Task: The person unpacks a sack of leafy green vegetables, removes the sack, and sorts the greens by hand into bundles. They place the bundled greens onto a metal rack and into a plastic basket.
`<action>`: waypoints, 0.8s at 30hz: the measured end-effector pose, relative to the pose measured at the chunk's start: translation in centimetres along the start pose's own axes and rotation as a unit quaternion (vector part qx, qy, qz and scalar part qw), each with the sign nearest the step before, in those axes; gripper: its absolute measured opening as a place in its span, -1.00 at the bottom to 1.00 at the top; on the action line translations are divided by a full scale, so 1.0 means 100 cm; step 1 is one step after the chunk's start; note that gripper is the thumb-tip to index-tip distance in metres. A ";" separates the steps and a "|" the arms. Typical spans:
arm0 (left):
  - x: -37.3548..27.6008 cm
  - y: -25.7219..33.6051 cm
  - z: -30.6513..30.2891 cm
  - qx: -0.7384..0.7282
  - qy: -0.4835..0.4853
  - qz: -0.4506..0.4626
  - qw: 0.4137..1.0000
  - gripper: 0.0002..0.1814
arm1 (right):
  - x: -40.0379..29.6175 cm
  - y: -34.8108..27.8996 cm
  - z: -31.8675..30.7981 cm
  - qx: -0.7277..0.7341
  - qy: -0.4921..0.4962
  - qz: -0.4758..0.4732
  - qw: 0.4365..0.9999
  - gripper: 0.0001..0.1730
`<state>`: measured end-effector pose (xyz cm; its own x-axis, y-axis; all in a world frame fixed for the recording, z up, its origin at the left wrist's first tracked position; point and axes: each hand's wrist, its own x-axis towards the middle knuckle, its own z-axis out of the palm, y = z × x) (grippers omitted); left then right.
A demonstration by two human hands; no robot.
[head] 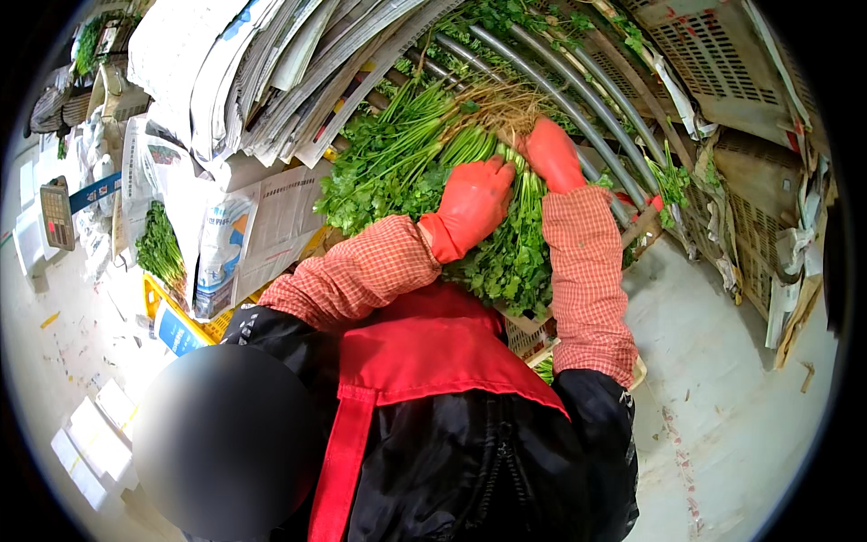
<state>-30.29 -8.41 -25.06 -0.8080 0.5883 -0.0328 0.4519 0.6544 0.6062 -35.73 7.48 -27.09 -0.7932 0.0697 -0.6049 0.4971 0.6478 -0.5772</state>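
A large pile of leafy green herbs with pale stems and brown roots, looking like cilantro [379, 162], lies before me at the edge of a rack of metal bars [542, 74]. My left hand [474, 206], in a red rubber glove, rests with curled fingers on the stems; whether it grips any is unclear. Close beside it, my right hand [552, 154], also gloved in red, is at the root end of the bunch, its fingers partly hidden among roots [498, 108] and stems. Leaves hang down between my forearms towards my red apron [433, 339].
Stacked newspapers [291, 74] rise at the upper left. Below them are a yellow crate [162, 301] and another green bunch [159, 244]. A scale-like device [58, 213] stands far left. Plastic crates [718, 61] line the right side; white boxes [95, 440] sit lower left.
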 end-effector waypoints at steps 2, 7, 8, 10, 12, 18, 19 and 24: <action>-0.001 -0.003 -0.002 -0.025 0.002 0.022 0.999 -0.66 | 0.016 0.006 0.006 -0.145 0.029 -0.018 0.989 -0.49; -0.006 -0.034 -0.060 0.047 0.135 -0.018 0.990 -0.64 | -0.028 0.026 -0.016 0.078 0.027 -0.053 0.995 -0.50; -0.006 -0.042 -0.064 0.088 0.105 -0.063 0.989 -0.64 | -0.033 0.034 -0.018 0.125 0.019 -0.054 0.991 -0.48; -0.002 -0.059 -0.061 0.119 0.026 -0.086 0.989 -0.67 | -0.037 0.053 -0.008 0.220 0.004 -0.055 0.974 -0.43; -0.001 -0.073 -0.051 0.129 0.024 -0.081 0.988 -0.70 | -0.032 0.060 0.000 0.253 0.026 -0.001 0.967 -0.39; -0.003 -0.078 -0.062 -0.018 0.135 -0.118 0.984 -0.74 | -0.031 0.043 -0.008 0.256 0.041 -0.024 0.966 -0.64; 0.000 -0.071 -0.066 -0.039 0.142 -0.125 0.981 -0.74 | -0.042 0.022 -0.009 0.290 0.098 0.001 0.952 -0.73; 0.021 -0.054 -0.063 0.028 0.019 -0.120 0.992 -0.72 | -0.033 0.039 -0.003 0.182 0.090 -0.022 0.979 -0.63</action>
<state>-36.81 -13.68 -23.45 -0.9083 0.3940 -0.1402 0.2640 0.8001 0.5386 -31.32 10.00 -27.17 -0.8500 0.2007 -0.4872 0.5268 0.3422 -0.7781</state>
